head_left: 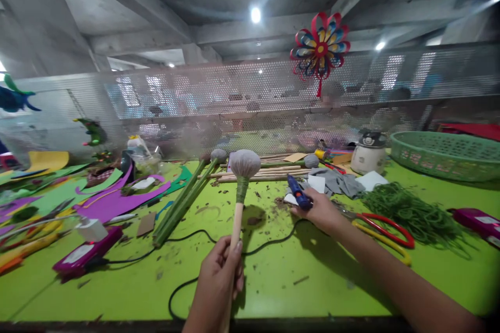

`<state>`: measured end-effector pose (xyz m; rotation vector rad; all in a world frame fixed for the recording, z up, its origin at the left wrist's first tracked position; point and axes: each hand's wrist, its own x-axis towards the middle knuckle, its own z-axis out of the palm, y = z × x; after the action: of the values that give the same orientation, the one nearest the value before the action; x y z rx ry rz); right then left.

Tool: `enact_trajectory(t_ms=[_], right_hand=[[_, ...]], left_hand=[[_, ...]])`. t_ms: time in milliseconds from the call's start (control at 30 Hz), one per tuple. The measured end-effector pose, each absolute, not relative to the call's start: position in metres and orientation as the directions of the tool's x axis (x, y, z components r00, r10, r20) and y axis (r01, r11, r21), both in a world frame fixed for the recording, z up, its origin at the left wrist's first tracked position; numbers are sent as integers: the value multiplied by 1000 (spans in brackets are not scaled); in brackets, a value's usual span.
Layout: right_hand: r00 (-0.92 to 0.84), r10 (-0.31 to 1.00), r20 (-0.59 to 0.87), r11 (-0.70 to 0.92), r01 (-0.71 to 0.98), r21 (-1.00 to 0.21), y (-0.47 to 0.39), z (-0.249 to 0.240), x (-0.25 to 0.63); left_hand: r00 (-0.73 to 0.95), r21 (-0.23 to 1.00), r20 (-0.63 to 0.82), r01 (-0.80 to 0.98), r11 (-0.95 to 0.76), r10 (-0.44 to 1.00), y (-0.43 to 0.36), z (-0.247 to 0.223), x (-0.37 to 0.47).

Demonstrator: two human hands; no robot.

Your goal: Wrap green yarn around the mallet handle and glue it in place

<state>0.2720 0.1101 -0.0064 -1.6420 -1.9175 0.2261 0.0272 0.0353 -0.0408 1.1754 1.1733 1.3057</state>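
Observation:
Upright in my left hand (pixel 221 270) is a wooden stick (pixel 237 221), its fingers closed round the lower part. A round grey cloth head (pixel 245 163) tops the stick, with green wrapping (pixel 242 190) just beneath it. To the right and farther back, my right hand (pixel 318 209) is closed on a dark blue glue gun (pixel 299 192), which is low over the table beside white paper. A black cord (pixel 269 243) runs across the table between the hands.
Green-wrapped stems (pixel 182 208) and purple felt (pixel 113 200) lie left on the green table (pixel 273 291). Scissors (pixel 385 229), green yarn (pixel 410 213), a grey cloth (pixel 338 182) and a green basket (pixel 445 158) are right. A mesh partition (pixel 195 99) stands behind.

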Motion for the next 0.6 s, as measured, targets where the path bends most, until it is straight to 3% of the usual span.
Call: enact_trajectory(t_ms=[333, 600], right_hand=[[-10, 987, 159, 47, 973, -228, 209, 5, 225], [-49, 992, 116, 65, 988, -140, 232, -10, 210]], left_hand=[[109, 980, -25, -193, 46, 994, 39, -40, 11], [134, 974, -15, -223, 45, 991, 40, -42, 12]])
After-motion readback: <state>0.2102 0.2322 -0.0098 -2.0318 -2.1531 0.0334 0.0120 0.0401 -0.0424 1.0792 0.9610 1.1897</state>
